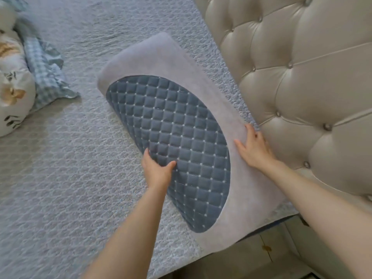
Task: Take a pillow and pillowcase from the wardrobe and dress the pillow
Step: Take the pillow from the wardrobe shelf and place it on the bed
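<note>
A long pillow [177,81] lies on the bed beside the headboard, covered in a light grey pillowcase with a dark blue quilted oval panel [171,133]. My left hand [158,170] grips the pillow's near long edge, thumb on top of the quilted panel and fingers under it. My right hand [254,146] rests flat, fingers spread, on the grey border along the far edge next to the headboard. The pillow's lower right corner overhangs the bed's edge.
A beige tufted headboard [302,77] fills the right side. A textured grey bedspread [60,168] covers the bed. At the far left lie a floral pillow [12,93] and a blue checked cloth [44,69]. Floor shows at bottom right.
</note>
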